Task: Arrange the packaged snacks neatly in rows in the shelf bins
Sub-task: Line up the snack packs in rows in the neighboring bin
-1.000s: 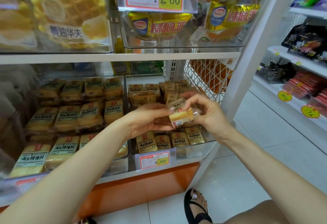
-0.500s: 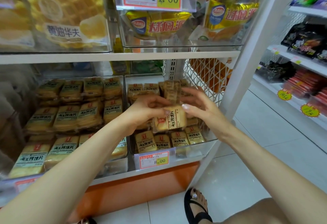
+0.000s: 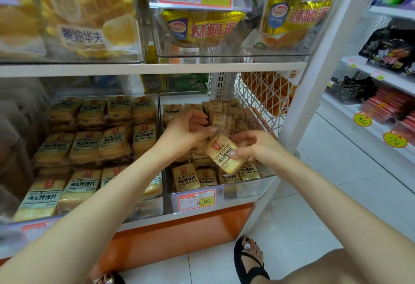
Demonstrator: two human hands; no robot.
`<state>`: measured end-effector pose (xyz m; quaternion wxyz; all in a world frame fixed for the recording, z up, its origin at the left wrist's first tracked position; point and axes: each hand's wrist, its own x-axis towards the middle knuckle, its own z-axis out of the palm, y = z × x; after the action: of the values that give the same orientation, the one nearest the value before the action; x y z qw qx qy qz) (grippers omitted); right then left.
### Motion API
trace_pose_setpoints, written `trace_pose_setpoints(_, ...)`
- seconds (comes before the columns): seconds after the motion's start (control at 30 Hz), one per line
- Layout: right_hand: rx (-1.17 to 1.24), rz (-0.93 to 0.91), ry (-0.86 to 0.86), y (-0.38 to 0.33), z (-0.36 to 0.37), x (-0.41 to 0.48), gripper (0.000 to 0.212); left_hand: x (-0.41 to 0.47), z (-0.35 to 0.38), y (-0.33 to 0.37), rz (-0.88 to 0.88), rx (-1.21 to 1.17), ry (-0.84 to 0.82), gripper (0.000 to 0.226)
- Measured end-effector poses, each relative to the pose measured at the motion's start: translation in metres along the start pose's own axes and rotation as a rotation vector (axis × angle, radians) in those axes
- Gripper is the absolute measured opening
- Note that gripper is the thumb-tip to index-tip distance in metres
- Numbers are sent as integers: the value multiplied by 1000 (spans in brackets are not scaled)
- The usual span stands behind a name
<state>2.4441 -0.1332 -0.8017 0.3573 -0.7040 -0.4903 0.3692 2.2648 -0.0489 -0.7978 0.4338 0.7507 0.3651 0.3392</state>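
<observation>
A yellow snack packet (image 3: 224, 153) with a dark label is held tilted, label up, just above the middle of the right clear bin (image 3: 258, 182). My right hand (image 3: 253, 146) grips its right side with the thumb on the label. My left hand (image 3: 188, 131) pinches its upper left end with curled fingers. A front row of several like packets (image 3: 203, 177) lies below it. Brown packets (image 3: 221, 115) stand upright at the back of this bin. The left clear bin (image 3: 155, 205) holds larger packets (image 3: 89, 142) in neat rows.
A price tag (image 3: 196, 200) hangs on the right bin's front. A white mesh side panel (image 3: 265, 104) and a white upright post (image 3: 298, 113) close off the right. Bins of waffles and pies sit on the shelf above. My sandalled foot (image 3: 249, 259) stands on the tiled floor.
The packet has turned from edge-on to label-up and come down toward the right bin. Both hands have moved down with it, and the left hand has shifted to its upper end.
</observation>
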Motion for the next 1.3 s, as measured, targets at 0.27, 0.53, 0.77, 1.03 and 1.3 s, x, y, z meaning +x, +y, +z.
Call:
trace_pose_setpoints(0.27,-182,201,-64,12,7,11,35,-1,-27,-13,171,489,56,18)
trace_pose_setpoints(0.53,-362,186,-102,15,46,19,27,-8,-29,-20,254,579,-82,15)
trace_pose_setpoints(0.77,-595,84,-111,20,47,17,26,-8,-33,-24,256,552,-100,15)
trace_pose_setpoints(1.03,-751,-13,41,11,30,11,30,-2,-22,-17,262,581,-83,19)
trace_pose_setpoints(1.3,-280,-48,337,7,28,34,53,8,-6,-15,170,541,-85,34)
